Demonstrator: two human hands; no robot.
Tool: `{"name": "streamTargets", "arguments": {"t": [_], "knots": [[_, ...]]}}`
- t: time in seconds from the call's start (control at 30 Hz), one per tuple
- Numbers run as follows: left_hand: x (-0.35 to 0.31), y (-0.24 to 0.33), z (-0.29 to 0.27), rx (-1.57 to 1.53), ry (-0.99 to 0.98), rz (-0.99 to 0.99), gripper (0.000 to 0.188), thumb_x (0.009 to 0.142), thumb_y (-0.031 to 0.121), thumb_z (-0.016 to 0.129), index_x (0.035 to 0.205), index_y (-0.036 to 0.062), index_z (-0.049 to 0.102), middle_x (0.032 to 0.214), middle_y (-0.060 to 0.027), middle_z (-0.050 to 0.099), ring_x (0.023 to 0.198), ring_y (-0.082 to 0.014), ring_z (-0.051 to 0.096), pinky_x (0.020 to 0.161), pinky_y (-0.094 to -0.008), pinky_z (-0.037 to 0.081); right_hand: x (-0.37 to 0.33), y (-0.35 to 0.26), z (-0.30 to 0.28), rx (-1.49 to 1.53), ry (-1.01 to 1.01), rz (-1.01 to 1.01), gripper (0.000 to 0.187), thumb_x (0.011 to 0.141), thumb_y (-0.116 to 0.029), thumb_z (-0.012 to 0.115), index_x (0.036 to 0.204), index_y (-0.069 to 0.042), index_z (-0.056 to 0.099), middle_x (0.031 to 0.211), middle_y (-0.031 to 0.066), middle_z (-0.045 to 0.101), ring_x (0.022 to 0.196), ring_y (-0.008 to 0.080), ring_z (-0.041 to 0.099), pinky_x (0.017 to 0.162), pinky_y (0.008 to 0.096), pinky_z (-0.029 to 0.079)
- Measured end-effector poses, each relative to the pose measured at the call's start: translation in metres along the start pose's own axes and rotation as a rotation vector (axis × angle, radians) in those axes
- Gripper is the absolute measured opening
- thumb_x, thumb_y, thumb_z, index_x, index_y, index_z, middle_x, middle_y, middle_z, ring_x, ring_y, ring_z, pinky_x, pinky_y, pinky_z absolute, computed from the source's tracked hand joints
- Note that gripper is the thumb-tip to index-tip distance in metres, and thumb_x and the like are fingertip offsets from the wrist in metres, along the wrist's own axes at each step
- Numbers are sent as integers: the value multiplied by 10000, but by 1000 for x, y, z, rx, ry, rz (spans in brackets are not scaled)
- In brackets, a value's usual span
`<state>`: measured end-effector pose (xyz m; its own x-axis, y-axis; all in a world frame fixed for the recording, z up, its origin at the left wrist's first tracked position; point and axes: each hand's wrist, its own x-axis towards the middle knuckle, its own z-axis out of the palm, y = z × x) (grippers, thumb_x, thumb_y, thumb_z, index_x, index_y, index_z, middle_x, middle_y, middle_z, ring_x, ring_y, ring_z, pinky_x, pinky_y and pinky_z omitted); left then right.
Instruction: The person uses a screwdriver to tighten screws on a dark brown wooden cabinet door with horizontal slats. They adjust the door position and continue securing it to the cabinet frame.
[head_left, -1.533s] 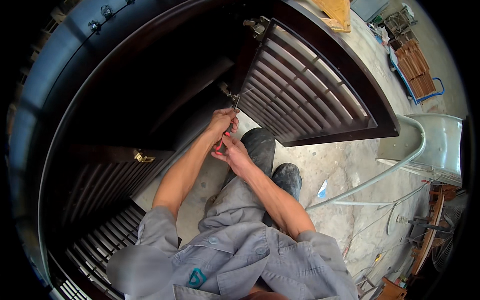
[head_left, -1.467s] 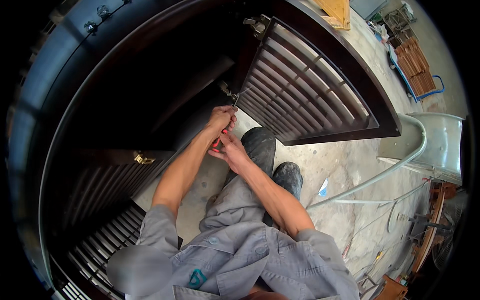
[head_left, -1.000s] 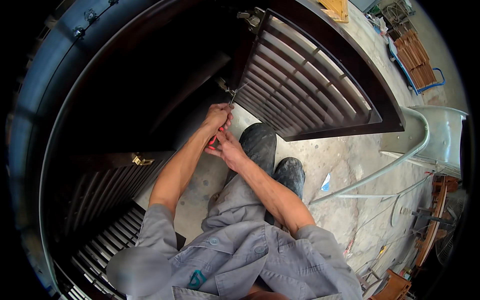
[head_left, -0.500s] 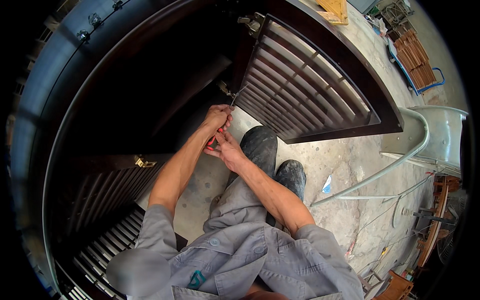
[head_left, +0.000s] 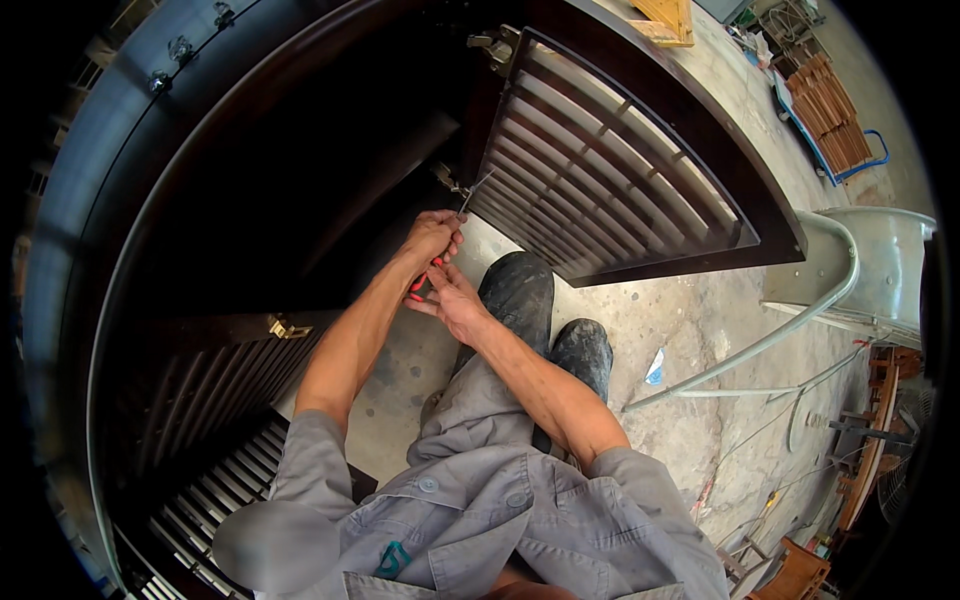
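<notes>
A screwdriver with a red-and-black handle (head_left: 417, 288) points up toward the lower metal hinge (head_left: 450, 180) of a dark, slatted cabinet door (head_left: 690, 180). My left hand (head_left: 432, 237) is closed around the tool's front part, close below the hinge. Behind it, my right hand (head_left: 457, 300) has its fingers curled at the handle. The thin shaft (head_left: 466, 202) shows beyond my left fingers, its tip by the hinge; whether it sits in a screw I cannot tell. Higher on the same door edge is another hinge (head_left: 495, 45). The door stands swung out from the dark cabinet.
At the left, a second slatted door (head_left: 190, 390) carries a brass-coloured hinge (head_left: 288, 327). My knees (head_left: 517, 300) are just below the open door. A metal wheelbarrow (head_left: 870, 270) stands to the right, its tube handle reaching over the concrete. Farther off, a blue trolley (head_left: 808, 128) bears stacked wood.
The red-and-black handle has turned slightly in my right hand, whose fingers have shifted a little. My left hand stays by the hinge, and the door keeps its position.
</notes>
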<state>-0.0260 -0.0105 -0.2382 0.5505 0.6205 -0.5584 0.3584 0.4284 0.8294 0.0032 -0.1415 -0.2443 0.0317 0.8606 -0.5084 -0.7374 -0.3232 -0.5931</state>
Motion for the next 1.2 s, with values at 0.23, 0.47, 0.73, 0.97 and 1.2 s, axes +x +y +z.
{"name": "streamTargets", "arguments": {"t": [0.23, 0.47, 0.73, 0.97, 1.2], "knots": [[-1, 2, -5, 0, -5, -1, 243, 1012, 148, 482, 1145, 6, 627, 711, -28, 572, 565, -113, 527, 449, -264, 403, 4, 2, 2, 13, -8, 1, 417, 1040, -258, 471, 1336, 6, 341, 1304, 116, 456, 1126, 249, 574, 1013, 483, 517], [1, 4, -6, 5, -7, -5, 247, 1012, 147, 485, 1147, 0, 630, 716, -32, 575, 565, -116, 525, 444, -265, 407, 6, 2, 2, 21, -16, -4, 420, 1037, -261, 478, 1337, -1, 341, 1297, 107, 457, 1111, 240, 573, 1014, 484, 517], [0, 7, -7, 34, -9, -9, 246, 1015, 151, 485, 1145, 8, 638, 718, -34, 577, 563, -112, 517, 444, -265, 407, 10, 5, 3, 56, 11, 0, 440, 1036, -261, 482, 1352, 6, 334, 1315, 100, 435, 1118, 236, 559, 1011, 488, 521], [2, 6, -7, 103, 19, 5, 246, 1012, 159, 488, 1149, 26, 643, 710, -19, 582, 546, -101, 513, 439, -257, 401, 8, -1, 8, 36, -36, 15, 444, 1056, -233, 416, 1393, 31, 298, 1333, 121, 357, 1065, 182, 496, 985, 444, 555], [-1, 10, -4, 122, 20, 13, 244, 1012, 153, 490, 1142, 15, 642, 711, -30, 592, 542, -103, 519, 438, -249, 403, 8, -2, 5, 48, -39, 6, 497, 1040, -253, 470, 1406, 26, 283, 1421, 146, 349, 1268, 319, 455, 1041, 504, 492]]}}
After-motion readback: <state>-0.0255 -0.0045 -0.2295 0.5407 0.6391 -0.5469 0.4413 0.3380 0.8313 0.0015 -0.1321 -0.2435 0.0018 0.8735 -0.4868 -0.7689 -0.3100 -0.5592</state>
